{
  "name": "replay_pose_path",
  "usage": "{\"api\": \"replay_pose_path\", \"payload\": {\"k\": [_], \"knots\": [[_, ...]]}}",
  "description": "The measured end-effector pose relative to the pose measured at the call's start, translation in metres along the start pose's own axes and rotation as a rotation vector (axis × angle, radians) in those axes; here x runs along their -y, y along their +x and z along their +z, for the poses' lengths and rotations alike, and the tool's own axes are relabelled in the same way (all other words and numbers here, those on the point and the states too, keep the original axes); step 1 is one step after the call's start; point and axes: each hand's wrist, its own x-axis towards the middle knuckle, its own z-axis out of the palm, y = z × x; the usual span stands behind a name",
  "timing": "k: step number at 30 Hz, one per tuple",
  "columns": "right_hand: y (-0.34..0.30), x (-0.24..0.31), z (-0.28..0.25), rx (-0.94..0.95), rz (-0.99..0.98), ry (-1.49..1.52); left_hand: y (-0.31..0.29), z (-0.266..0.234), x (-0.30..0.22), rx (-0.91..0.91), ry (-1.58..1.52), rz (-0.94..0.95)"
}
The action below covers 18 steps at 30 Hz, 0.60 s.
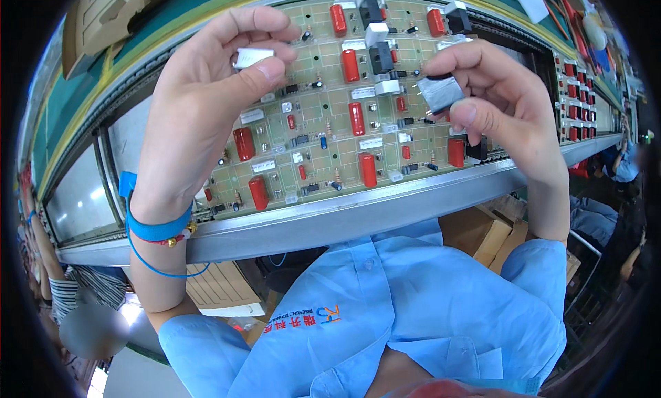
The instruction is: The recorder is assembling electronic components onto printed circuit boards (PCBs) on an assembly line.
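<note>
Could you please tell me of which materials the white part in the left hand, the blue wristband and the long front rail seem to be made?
White part: probably plastic or ceramic, pale with straight edges.
Blue wristband: perhaps fabric or soft elastic, matte and wrapped around the wrist.
Front rail: likely bare metal, grey with a soft sheen.

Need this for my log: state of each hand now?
Left hand: holding a small white block.
Right hand: holding a grey-and-black component with pins.

Silver-railed conveyor point(358, 216) — a long one; circuit boards point(323, 112) (pale green) lie on it.
</note>
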Motion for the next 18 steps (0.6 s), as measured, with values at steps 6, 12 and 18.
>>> {"api": "replay_pose_path", "payload": {"k": [6, 12, 18], "knots": [[-0.006, 0.004, 0.028, -0.135, -0.160, -0.521, 0.001, -0.007, -0.006, 0.080, -0.040, 0.010], [-0.002, -0.008, 0.043, -0.185, -0.326, -0.822, -0.002, -0.017, -0.011, 0.178, -0.100, 0.003], [-0.001, -0.007, 0.040, -0.149, -0.313, -0.891, -0.005, 0.017, -0.039, -0.114, -0.119, -0.233]]}}
